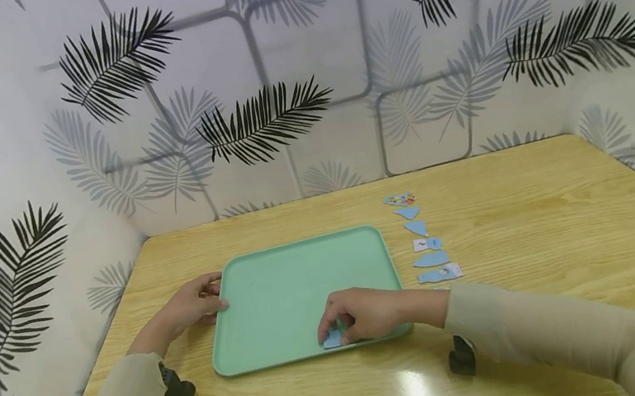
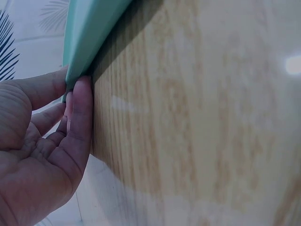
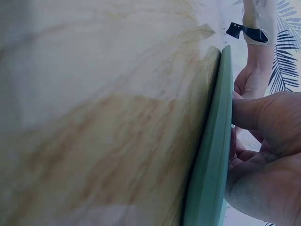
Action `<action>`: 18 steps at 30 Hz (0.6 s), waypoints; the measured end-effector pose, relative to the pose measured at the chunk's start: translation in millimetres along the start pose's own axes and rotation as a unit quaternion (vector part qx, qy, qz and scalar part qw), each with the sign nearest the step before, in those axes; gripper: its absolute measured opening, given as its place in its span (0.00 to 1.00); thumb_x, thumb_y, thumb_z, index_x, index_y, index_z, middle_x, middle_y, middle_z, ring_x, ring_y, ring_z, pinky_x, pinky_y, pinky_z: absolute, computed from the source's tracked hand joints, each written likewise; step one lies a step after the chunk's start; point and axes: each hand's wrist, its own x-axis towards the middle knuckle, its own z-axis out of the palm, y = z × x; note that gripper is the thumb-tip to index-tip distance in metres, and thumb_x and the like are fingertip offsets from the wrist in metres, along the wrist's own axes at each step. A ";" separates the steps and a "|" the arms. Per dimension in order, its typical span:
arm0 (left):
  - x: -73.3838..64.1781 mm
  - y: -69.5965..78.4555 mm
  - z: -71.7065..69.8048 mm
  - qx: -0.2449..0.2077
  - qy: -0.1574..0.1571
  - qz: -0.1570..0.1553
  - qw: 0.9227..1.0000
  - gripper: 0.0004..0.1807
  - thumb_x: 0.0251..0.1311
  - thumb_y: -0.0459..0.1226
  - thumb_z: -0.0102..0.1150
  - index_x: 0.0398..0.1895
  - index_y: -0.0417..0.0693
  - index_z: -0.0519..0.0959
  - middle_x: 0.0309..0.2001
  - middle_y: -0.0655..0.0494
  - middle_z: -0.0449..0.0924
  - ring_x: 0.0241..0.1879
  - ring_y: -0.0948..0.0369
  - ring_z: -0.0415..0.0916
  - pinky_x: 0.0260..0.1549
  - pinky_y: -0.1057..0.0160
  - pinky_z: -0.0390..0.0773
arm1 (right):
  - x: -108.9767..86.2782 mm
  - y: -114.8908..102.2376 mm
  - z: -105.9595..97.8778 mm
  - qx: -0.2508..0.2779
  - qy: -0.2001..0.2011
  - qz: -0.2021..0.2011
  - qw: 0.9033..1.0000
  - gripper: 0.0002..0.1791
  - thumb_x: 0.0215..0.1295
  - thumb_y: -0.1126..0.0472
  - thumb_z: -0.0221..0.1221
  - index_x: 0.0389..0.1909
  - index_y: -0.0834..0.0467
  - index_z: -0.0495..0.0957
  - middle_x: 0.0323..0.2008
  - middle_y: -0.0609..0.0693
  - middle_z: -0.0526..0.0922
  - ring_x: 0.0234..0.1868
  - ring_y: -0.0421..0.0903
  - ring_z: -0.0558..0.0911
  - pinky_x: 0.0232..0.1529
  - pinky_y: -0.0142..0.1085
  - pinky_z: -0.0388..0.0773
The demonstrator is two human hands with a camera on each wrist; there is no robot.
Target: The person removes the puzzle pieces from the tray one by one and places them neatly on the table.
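Note:
A mint-green tray [image 1: 302,297] lies on the wooden table. At its left edge my left hand [image 1: 194,304] grips the rim, and in the left wrist view the thumb [image 2: 47,87] lies against the rim with the fingers beneath it. Inside the tray, near its front edge, my right hand [image 1: 363,314] pinches a small flat blue piece [image 1: 332,339] between thumb and fingers. The tray's side wall [image 3: 211,155] hides that piece in the right wrist view.
Right of the tray, several flat pieces form a column on the table [image 1: 546,224]. They include a multicoloured piece [image 1: 399,199], a blue triangle [image 1: 417,228] and a long blue-and-white piece [image 1: 440,273]. A leaf-patterned wall covering [image 1: 335,153] stands behind.

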 end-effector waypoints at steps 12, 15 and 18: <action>0.0 -2.0 -0.2 -0.004 -0.001 0.003 1.000 0.39 0.65 0.32 0.59 0.74 0.36 0.52 0.52 0.41 0.62 0.46 0.52 0.66 0.39 0.58 0.78 | -4.8 -2.6 -3.0 0.003 0.004 -0.011 1.000 0.15 0.62 0.69 0.64 0.48 0.52 0.84 0.38 0.44 0.75 0.29 0.36 0.68 0.34 0.30 0.69; -0.1 -1.7 -0.7 -0.003 -0.001 0.005 1.000 0.39 0.65 0.32 0.59 0.74 0.36 0.52 0.51 0.41 0.62 0.46 0.52 0.66 0.39 0.58 0.78 | -6.1 -1.6 -3.9 0.003 0.007 -0.009 1.000 0.14 0.63 0.68 0.63 0.48 0.52 0.84 0.38 0.43 0.75 0.29 0.37 0.69 0.35 0.30 0.69; -0.3 -1.7 -1.1 -0.005 0.001 0.004 1.000 0.38 0.65 0.31 0.59 0.74 0.35 0.52 0.51 0.41 0.62 0.46 0.52 0.66 0.39 0.58 0.78 | -7.6 0.3 -5.1 0.001 0.012 -0.006 1.000 0.14 0.63 0.67 0.63 0.48 0.51 0.84 0.38 0.43 0.75 0.30 0.37 0.69 0.35 0.31 0.69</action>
